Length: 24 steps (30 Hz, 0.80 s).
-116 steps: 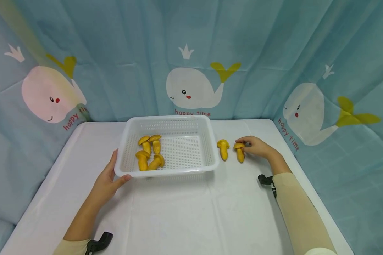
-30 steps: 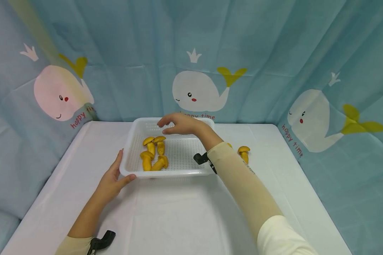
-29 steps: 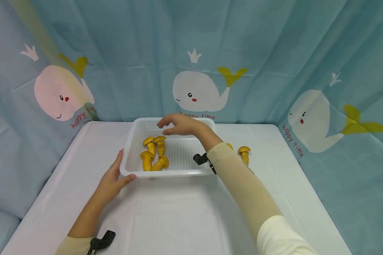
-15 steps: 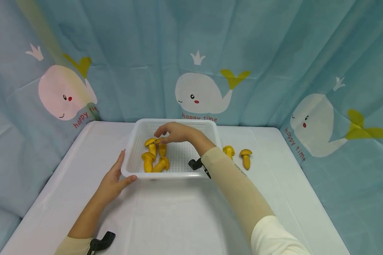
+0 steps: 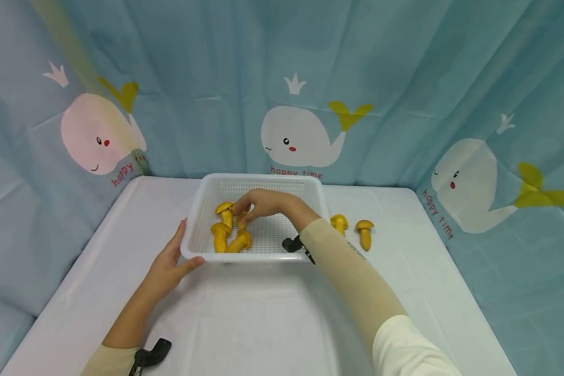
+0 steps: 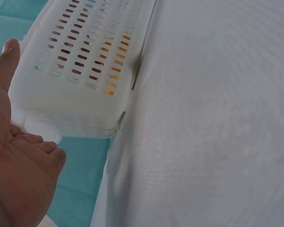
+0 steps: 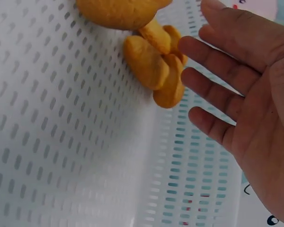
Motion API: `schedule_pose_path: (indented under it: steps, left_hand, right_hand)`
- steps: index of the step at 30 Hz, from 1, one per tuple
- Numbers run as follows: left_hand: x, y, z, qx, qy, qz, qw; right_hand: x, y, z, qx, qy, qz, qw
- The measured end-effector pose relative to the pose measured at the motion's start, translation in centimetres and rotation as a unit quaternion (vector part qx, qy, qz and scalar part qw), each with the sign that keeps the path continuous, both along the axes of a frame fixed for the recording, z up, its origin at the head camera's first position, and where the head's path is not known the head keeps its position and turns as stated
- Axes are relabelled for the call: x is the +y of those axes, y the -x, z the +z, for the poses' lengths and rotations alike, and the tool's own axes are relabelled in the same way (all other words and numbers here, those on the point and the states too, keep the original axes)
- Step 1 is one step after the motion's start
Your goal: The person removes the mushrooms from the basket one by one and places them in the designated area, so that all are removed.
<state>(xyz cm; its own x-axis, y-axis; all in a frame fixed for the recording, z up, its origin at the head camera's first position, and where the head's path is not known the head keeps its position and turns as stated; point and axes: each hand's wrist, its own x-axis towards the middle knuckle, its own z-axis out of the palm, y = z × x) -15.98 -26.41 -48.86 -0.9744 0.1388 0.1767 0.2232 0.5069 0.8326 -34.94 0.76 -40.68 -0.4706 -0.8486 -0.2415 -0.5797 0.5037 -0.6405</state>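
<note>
While the right hand reaches in: picking a mushroom out of the basket looks like the step in hand.
Right hand (image 5: 258, 204): fingers spread, just over the yellow toy mushrooms (image 5: 228, 228), gripping none.
Mushrooms: clustered in the white perforated plastic basket (image 5: 310, 180), left half.
Left hand (image 5: 169, 263): open, thumb and fingers against the basket's near-left corner.
Next move: fingers must close on one stem.
</note>
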Motion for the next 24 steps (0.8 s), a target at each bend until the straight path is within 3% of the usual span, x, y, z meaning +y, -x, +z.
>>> schedule_pose_path:
  steps: [9, 18, 24]
  left_hand:
    - [0.0, -0.1, 0.1, 0.004, -0.002, -0.003, 1.0]
    - [-0.2, 0.3, 0.4, 0.003, 0.002, -0.003, 1.0]
    - [-0.1, 0.2, 0.2, -0.003, 0.005, -0.003, 1.0]
  right_hand:
    - [-0.3, 0.3, -1.3, 0.002, -0.031, 0.046, 0.9985]
    - [-0.5, 0.6, -1.8, -0.038, -0.08, 0.034, 0.9955]
    - [-0.5, 0.3, -2.3, -0.045, -0.095, 0.05, 0.9932]
